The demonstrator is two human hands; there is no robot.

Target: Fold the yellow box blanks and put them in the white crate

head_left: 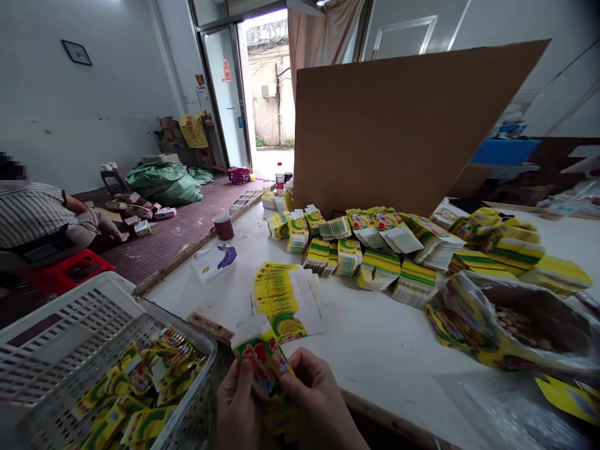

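Pointing approx. 11 o'clock, the yellow carton (257, 357) is pinched by L hand (238, 399) at 7 & R hand (315, 389) at 4, both part-curled.

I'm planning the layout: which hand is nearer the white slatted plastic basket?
Left: the left hand is just right of the basket; the right hand is farther right, beyond the left hand.

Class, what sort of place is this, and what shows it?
Probably a small packing workshop: stacks of flattened cartons lie on a worktable, and a plastic crate holds yellow packs.
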